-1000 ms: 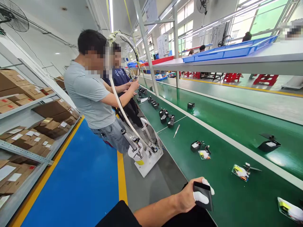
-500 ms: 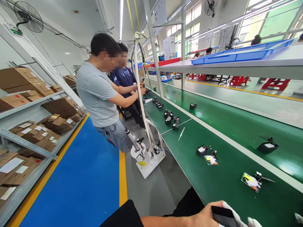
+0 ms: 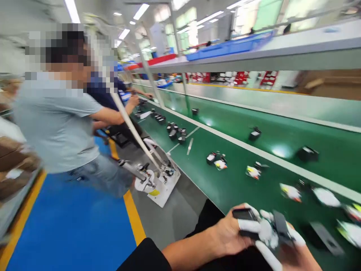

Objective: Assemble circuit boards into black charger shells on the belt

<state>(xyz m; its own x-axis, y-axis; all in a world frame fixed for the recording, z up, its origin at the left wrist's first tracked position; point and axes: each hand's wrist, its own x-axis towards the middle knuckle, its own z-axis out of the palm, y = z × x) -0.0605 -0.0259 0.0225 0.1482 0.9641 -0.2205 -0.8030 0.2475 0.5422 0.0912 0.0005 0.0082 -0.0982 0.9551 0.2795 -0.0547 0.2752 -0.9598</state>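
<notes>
Holding black rectangular plastic-looking box (image 3: 244,215) in closed left grip (image 3: 232,230), dark-grey blocky part (image 3: 282,225) in closed right grip (image 3: 295,246), just beside it, by green surface (image 3: 225,190). Probably pairing parts; next, needs careful lining-up.

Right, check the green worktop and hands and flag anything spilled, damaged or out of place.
Nothing clearly stands out. The green worktop shows no obvious spill, and the black piece in the left hand shows no visible break, though blur hides fine detail.
</notes>
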